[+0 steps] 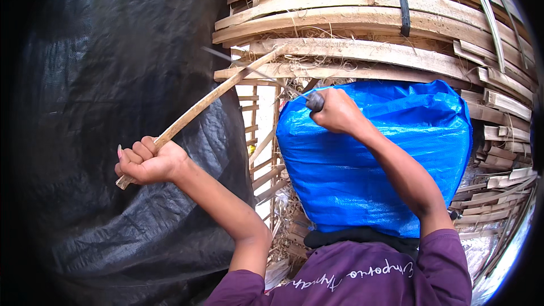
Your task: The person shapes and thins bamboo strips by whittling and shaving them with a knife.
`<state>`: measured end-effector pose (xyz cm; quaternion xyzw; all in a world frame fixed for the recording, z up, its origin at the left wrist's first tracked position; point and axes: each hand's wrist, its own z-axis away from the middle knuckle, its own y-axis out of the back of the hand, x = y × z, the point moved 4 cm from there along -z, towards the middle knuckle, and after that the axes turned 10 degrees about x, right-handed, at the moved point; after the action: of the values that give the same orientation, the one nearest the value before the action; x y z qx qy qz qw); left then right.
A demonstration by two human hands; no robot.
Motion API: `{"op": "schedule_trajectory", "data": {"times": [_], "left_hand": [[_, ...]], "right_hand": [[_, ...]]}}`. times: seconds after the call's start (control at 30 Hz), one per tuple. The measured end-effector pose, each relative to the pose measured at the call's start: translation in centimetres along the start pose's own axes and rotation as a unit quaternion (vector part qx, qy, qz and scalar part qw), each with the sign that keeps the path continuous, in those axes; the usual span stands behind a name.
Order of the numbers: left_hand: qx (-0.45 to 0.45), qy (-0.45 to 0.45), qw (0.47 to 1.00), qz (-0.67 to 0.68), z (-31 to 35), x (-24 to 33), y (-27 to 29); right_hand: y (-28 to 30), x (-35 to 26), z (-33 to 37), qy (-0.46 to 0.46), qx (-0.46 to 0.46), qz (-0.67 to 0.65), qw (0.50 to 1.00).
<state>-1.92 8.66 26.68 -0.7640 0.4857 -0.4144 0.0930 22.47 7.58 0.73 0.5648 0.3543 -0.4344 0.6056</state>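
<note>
My left hand (150, 161) is closed round the near end of a long, pale wooden strip (207, 102), which slants up and away to the right. The strip looks like split bamboo or wood. In my right hand (337, 112) is the dark, rounded handle of a knife (315, 101), held over the blue sheet. Its thin blade points left and crosses the strip near the far end, slightly blurred. Whether the blade touches the strip there I cannot tell. Curly shavings (334, 68) lie on the slats beyond my right hand.
A blue plastic sheet (368, 170) covers my lap. Stacked wooden slats (351, 20) fill the far side, with a dark band (404, 14) round some. More strips (504, 141) are piled at the right. A black plastic sheet (113, 79) hangs or lies along the left, beside a slatted wooden frame (263, 130).
</note>
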Motion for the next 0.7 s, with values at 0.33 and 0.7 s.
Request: {"op": "schedule_trajectory", "data": {"times": [0.33, 0.7], "left_hand": [[-0.028, -0.015, 0.999, 0.009, -0.1, -0.2, -1.5], [-0.121, 0.062, 0.987, 0.082, 0.4, -0.1, -3.2]], "right_hand": [[2.6, -0.5, -0.9, -0.027, -0.006, 0.036, 0.999], [3.4, -10.4, 3.1, 0.111, -0.068, -0.097, 0.987]]}}
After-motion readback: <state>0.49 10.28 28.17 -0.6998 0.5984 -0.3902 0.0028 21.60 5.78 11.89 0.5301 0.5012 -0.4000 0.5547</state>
